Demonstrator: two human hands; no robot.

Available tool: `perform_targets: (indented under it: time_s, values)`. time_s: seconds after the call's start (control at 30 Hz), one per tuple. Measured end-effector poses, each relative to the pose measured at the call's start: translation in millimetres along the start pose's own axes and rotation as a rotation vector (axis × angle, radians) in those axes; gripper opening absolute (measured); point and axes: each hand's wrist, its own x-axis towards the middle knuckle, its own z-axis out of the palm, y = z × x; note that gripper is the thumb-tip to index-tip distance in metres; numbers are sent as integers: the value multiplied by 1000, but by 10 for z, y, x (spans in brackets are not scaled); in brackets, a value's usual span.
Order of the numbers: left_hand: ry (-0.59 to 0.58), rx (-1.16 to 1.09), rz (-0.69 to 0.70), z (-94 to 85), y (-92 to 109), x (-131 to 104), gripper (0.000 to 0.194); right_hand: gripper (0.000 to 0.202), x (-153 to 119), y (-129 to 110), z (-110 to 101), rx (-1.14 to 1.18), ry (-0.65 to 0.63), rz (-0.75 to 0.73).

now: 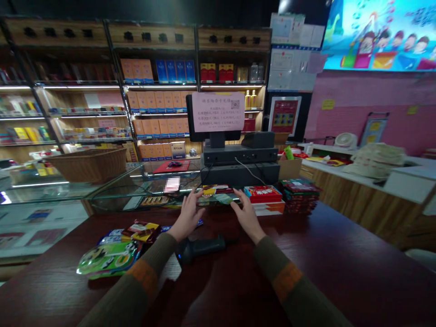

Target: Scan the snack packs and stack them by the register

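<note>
My left hand (189, 215) is over the dark wooden counter, fingers apart, with its fingertips beside yellow-and-brown packets (216, 189) at the counter's far edge. Opposite it, my right hand (247, 217) is also open, its fingertips close to a pale green packet (224, 199) and the near side of a stack of red boxes (263, 194). Whether any fingertip touches these packets I cannot tell. A black handheld barcode scanner (204, 246) lies between my forearms. Left of my left sleeve lie a green snack bag (111, 259) and brown-and-yellow snack packets (143, 230).
Behind the packets stands a monitor with a pink paper sign (218, 111) above a dark register unit (241, 170). A pile of dark red and green packets (299, 195) is at the right. A wicker basket (90, 164) sits on the glass case at left.
</note>
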Motion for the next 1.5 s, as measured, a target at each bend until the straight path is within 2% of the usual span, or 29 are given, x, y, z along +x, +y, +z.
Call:
perform_targets:
  time_s: [0.17,0.4,0.63,0.77,1.07,1.5]
  values:
    - [-25,-65,19,301,248,185,59,54,62,134,-269,71,61,32]
    - [-50,-109,10,704,494,420,58,48,110,282,-761,-390,184,-26]
    - [-35,-166,36,1128,599,543,59,46,161,403,-1111,-721,192,-40]
    - [-87,-183,0,1321,644,608,60,44,173,458,-1251,-812,181,-28]
    - [-148,-211,-29,1597,719,740,57,41,153,459,-1444,-977,161,-9]
    - [-128,-138,-72,1799,711,806,59,46,166,490,-1430,-1113,101,0]
